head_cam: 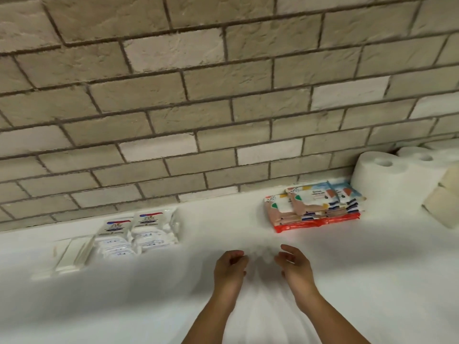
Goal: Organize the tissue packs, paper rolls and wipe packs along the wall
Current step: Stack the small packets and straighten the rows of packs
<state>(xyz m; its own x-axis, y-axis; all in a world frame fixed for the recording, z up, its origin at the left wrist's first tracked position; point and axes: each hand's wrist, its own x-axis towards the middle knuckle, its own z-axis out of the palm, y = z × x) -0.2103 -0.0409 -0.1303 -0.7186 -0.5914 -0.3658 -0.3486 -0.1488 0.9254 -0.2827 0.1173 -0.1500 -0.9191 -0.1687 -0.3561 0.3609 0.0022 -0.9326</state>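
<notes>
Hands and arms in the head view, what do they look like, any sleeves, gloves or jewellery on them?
Both are bare. The left hand and right hand wear no gloves, and no rings, watch or bracelet show. The forearms are uncovered all the way to the bottom edge of the picture, so no sleeve is in view. The fingers are a little blurred, so very small details cannot be told.

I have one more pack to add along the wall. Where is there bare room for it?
The widest free patch lies along the wall between the white tissue packs and the colourful wipe packs. The counter near both hands is bare too. The right end is crowded: paper rolls stand right beside the wipes.
</notes>
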